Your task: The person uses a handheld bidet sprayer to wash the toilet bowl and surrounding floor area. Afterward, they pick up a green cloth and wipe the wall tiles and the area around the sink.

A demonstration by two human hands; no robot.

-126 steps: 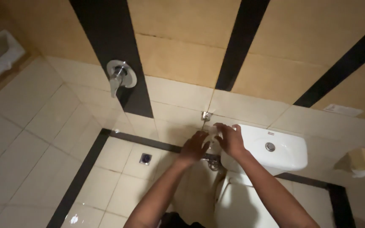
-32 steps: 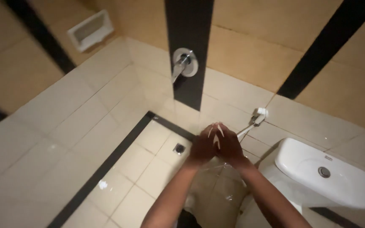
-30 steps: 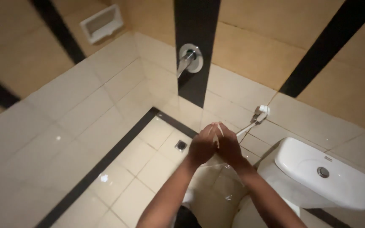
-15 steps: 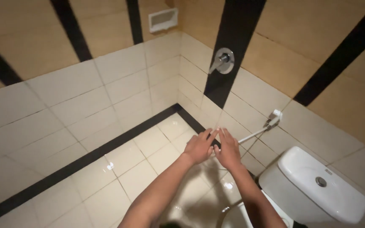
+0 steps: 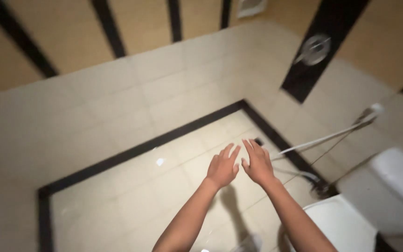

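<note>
Above the tiled floor, two hands — left hand, right hand — both spread, holding nothing.

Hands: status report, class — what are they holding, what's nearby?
Left hand open, empty. Right hand open, empty, beside it, fingers spread. Both over the floor. Hose and toilet to the right, untouched.

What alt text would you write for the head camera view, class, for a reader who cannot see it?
Two bare hands, the left hand and right hand, are held out side by side, open and empty, above a beige tiled floor with a black border. A white toilet and hose lie to the right.
</note>
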